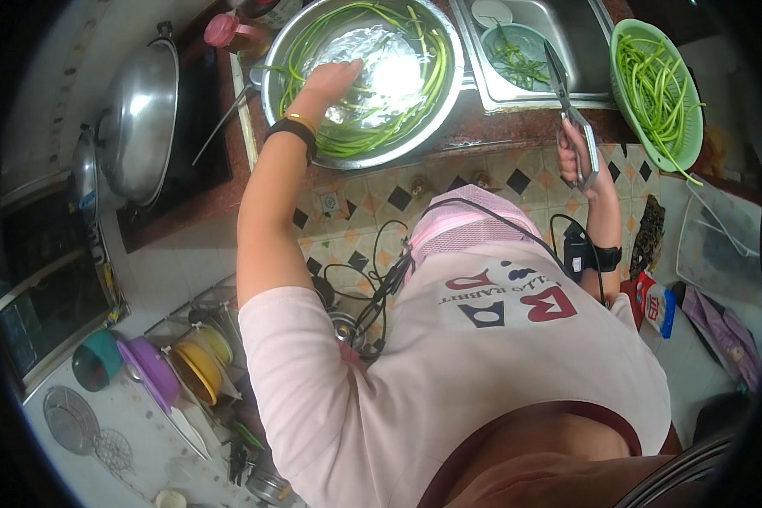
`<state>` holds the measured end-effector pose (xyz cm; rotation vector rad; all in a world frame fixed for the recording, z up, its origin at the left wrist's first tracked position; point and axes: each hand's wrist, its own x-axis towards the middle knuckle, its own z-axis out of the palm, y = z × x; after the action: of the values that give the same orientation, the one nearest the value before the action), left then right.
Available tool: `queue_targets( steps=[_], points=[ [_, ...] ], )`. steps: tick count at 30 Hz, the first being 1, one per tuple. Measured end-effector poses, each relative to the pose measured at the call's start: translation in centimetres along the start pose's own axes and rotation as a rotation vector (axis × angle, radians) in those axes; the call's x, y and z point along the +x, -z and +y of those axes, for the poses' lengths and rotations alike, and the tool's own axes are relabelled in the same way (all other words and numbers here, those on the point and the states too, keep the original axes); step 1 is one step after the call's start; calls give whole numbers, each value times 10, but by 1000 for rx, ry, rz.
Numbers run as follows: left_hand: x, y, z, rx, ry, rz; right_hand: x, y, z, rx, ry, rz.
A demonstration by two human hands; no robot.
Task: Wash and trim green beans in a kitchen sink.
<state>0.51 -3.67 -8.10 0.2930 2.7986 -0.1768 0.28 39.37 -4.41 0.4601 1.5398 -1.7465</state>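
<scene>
My left hand (333,82) reaches over a large metal basin (362,160) of water. Long green stems (387,130), perhaps garlic scapes, curve around the inside of the basin near that hand. Its fingers are bent, and whether they pinch a stem is not clear. In my right hand (584,155) is a pair of metal scissors (560,82), held by the handles with the blades pointing to the sink. Beyond the blades, a pale green bowl (492,38) sits in the sink and holds short green trimmings (517,63). To the right, a green plastic basket (695,143) is filled with green stems (654,89).
The metal sink (568,25) is set into the reddish counter (482,130). A lidded wok (140,120) stands on the black stove at left. A pink-lidded jar (225,35) is behind the basin. Black cables (381,279) hang by my body. Colored bowls (152,374) sit on a rack.
</scene>
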Motion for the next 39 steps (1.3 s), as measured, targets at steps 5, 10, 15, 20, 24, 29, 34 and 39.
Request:
queue_targets(
  steps=[5, 10, 15, 20, 24, 29, 34, 39],
  points=[
    [5, 0, 4, -57, 60, 76, -2, 6, 0, 54, 0, -51],
    [-2, 18, 11, -121, 143, 272, -2, 11, 0, 71, 6, -22],
    [-14, 32, 25, -389, 91, -250, -2, 11, 0, 68, 7, -30],
    [-27, 11, 50, -388, 59, -276, -1, 7, 0, 69, 21, -23],
    [-22, -9, 61, -364, 46, -68, -2, 5, -1, 70, 16, -25],
    [-15, -8, 65, -431, 92, -166, -2, 4, 0, 60, 19, 10],
    [-36, 4, 52, -829, -4, -287, -3, 7, 2, 95, 29, 5],
    [-44, 8, 47, -1203, 45, -442, -2, 5, 2, 83, 24, 55]
  ],
)
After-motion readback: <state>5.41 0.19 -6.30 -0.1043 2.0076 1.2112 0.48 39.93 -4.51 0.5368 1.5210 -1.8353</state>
